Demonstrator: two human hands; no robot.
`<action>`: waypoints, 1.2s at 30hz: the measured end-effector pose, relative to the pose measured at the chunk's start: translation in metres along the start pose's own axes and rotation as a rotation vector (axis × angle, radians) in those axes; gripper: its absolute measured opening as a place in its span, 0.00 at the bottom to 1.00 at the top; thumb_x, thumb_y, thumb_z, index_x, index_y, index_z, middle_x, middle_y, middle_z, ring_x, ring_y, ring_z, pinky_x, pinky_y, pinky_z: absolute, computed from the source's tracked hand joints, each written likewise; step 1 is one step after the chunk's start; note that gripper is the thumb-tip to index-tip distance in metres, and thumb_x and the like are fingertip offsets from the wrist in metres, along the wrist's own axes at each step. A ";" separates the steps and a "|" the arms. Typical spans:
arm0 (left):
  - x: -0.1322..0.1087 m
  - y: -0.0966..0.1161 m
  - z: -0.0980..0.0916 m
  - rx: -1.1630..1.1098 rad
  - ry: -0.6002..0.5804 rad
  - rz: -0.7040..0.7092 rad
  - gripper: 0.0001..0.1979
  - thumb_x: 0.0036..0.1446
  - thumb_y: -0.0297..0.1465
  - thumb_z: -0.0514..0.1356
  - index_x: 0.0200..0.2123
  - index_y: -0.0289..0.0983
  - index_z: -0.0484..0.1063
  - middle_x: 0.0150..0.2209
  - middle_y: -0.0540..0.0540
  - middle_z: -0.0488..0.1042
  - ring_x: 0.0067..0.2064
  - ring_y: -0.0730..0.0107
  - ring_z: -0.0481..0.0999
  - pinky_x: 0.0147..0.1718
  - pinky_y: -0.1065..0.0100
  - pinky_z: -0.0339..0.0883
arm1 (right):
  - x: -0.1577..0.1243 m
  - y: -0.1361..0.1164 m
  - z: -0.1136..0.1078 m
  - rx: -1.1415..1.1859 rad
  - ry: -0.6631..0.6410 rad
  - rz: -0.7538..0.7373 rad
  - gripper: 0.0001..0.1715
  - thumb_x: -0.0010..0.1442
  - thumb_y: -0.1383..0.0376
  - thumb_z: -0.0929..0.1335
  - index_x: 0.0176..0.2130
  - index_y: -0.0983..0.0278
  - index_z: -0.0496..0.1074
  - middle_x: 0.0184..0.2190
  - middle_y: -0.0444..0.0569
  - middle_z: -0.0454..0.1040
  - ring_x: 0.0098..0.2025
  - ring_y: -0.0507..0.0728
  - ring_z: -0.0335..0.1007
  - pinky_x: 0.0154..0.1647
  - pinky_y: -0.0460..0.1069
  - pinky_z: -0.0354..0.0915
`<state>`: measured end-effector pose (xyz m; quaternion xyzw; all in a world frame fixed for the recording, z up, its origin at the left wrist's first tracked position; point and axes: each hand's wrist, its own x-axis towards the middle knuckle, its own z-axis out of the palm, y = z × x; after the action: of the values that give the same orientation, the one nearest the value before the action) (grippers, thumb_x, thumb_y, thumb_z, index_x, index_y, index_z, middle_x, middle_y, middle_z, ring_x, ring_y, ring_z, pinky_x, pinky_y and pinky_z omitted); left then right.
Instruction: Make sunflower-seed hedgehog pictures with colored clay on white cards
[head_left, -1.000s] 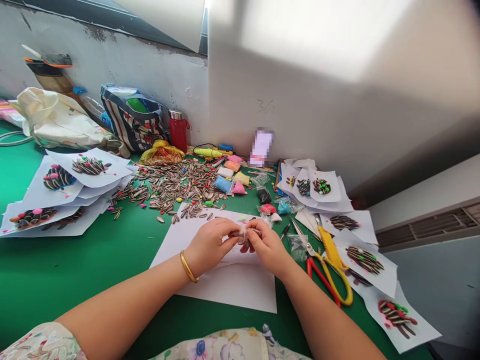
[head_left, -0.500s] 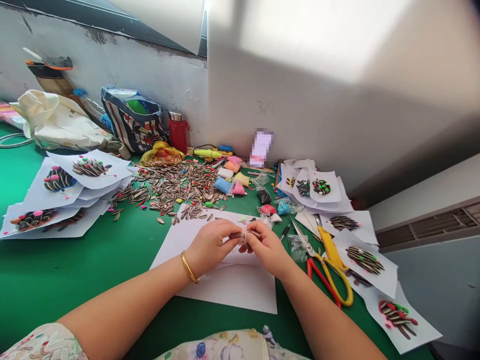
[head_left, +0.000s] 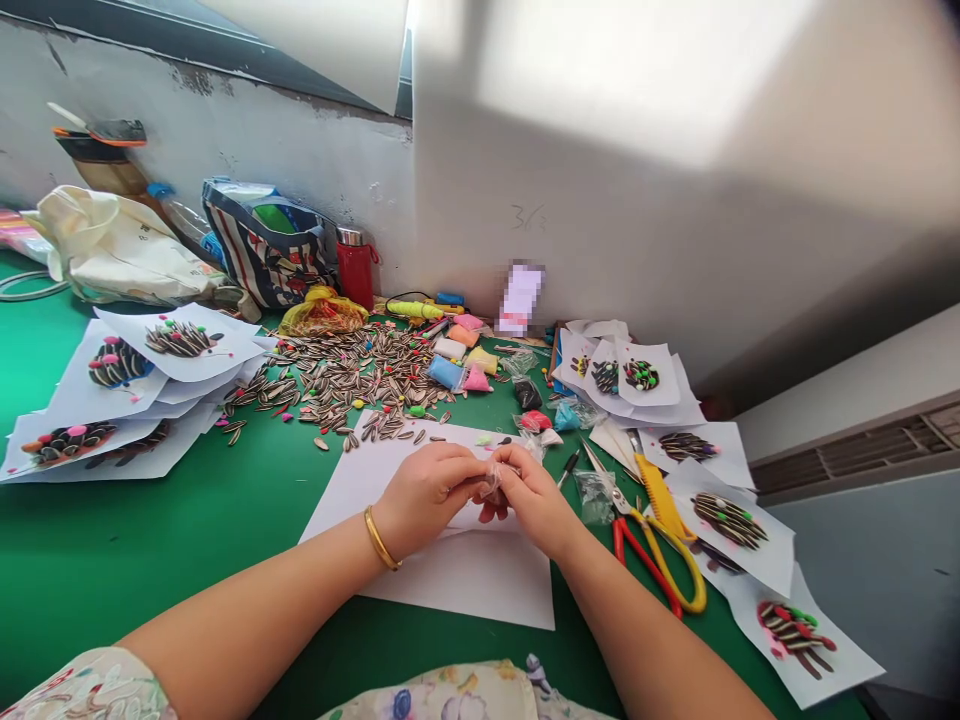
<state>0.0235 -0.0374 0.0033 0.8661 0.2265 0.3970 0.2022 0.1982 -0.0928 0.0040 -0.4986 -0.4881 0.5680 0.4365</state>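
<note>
My left hand (head_left: 429,498) and my right hand (head_left: 536,500) meet over a sheet of white paper (head_left: 480,585). Between their pinched fingertips is a small clear plastic bag (head_left: 492,478), crumpled, with both hands closed on it. What the bag contains is mostly covered by my fingers. Striped sunflower seeds (head_left: 390,426) lie on the paper's far edge, spilling from a large heap of seeds (head_left: 360,370) behind it. Small bags of coloured clay, including a blue one (head_left: 446,373) and a red one (head_left: 534,420), sit beyond my hands.
Scissors (head_left: 619,500), red-handled pliers (head_left: 649,565) and a yellow utility knife (head_left: 660,490) lie to my right. Papers with seed pictures (head_left: 731,520) line the right side, and more stacked papers (head_left: 180,375) lie left. A red bottle (head_left: 355,272) and striped bag (head_left: 266,245) stand behind.
My fingers have shifted on the plastic bag, which now looks more bunched up between them. The wrists have barely moved, and things on the table stay where they were.
</note>
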 end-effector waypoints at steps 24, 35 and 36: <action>0.004 -0.002 -0.006 -0.241 0.098 -0.307 0.04 0.58 0.28 0.62 0.37 0.38 0.77 0.35 0.47 0.78 0.37 0.70 0.76 0.37 0.68 0.72 | 0.001 0.003 -0.006 0.144 0.003 -0.037 0.18 0.64 0.49 0.65 0.42 0.60 0.62 0.31 0.43 0.75 0.29 0.53 0.74 0.30 0.48 0.61; 0.003 -0.004 -0.005 -0.276 0.096 -0.345 0.03 0.57 0.30 0.62 0.33 0.39 0.77 0.31 0.48 0.76 0.34 0.70 0.73 0.36 0.68 0.68 | 0.002 0.003 0.000 0.156 -0.054 -0.043 0.19 0.62 0.49 0.67 0.43 0.60 0.62 0.33 0.44 0.75 0.31 0.54 0.75 0.32 0.48 0.63; 0.004 -0.006 -0.006 -0.301 0.130 -0.388 0.03 0.57 0.31 0.63 0.32 0.38 0.77 0.31 0.47 0.76 0.35 0.69 0.74 0.36 0.67 0.68 | 0.002 0.004 -0.001 0.167 -0.031 -0.045 0.18 0.63 0.50 0.67 0.43 0.60 0.62 0.33 0.44 0.75 0.31 0.54 0.75 0.32 0.48 0.63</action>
<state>0.0196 -0.0295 0.0059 0.7392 0.3392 0.4350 0.3864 0.1988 -0.0908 -0.0009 -0.4405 -0.4569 0.6044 0.4816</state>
